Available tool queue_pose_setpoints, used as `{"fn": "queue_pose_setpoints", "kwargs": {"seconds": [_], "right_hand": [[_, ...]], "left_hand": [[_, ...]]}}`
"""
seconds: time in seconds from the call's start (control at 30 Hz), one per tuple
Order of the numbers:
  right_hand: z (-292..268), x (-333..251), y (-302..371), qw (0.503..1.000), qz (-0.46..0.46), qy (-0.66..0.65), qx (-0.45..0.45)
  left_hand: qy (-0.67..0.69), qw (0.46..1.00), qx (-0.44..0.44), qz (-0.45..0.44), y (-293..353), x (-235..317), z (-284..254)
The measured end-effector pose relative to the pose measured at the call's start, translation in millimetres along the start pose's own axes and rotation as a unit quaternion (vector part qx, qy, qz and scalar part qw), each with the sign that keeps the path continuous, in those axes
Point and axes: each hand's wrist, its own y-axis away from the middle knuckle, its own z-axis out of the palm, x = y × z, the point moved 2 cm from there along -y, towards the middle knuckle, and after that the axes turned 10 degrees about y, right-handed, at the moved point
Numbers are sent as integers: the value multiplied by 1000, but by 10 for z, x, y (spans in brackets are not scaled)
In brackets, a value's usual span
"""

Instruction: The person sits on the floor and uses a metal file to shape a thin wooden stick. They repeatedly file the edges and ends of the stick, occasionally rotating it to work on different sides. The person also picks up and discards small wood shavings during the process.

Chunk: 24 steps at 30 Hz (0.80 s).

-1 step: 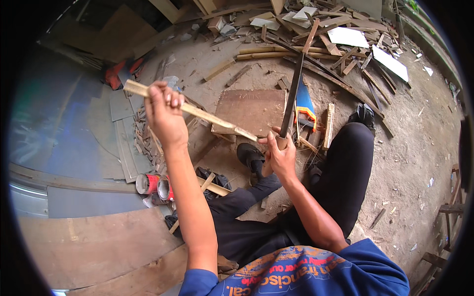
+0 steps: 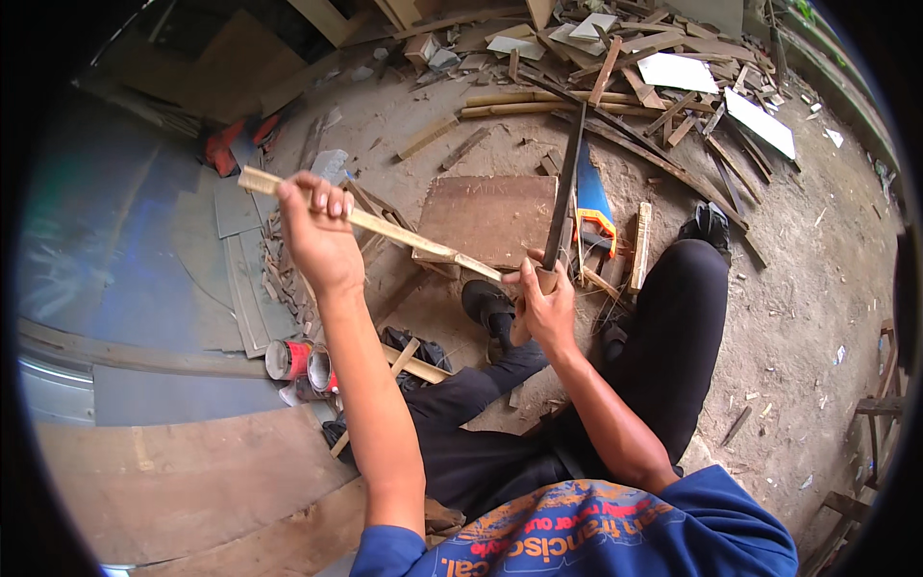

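My left hand (image 2: 322, 240) is closed around a long pale strip of split bamboo or wood (image 2: 399, 231), gripping it near its far left end. The strip slants down to the right, and its other end meets the fingertips of my right hand (image 2: 548, 313). Wrapped in that right hand is the wooden handle of a long machete-like knife (image 2: 567, 183). Its dark blade points up and away from me, apart from most of the strip. Part of the handle is hidden by my fingers.
Beyond my feet lies a brown board (image 2: 490, 213). A blue handsaw (image 2: 593, 197) with an orange handle rests to its right. Scrap wood (image 2: 663, 125) is heaped at the far side. Red cans (image 2: 286, 360) stand left of my leg, near a large wooden sheet (image 2: 192, 476).
My left hand and the strip have shifted very slightly. The knife blade leans a little further left. Both hands keep their hold.
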Motion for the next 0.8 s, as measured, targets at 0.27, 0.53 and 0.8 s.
{"fn": "queue_pose_setpoints", "kwargs": {"seconds": [0.27,0.53,0.8], "right_hand": [[208,286,102,982,-97,148,-63],[382,-31,335,949,-148,232,-156],[494,-246,521,913,-174,289,-231]], "left_hand": [[27,996,80,31,279,230,-19],[15,991,70,113,478,467,176],[-26,985,84,149,632,436,69]]}}
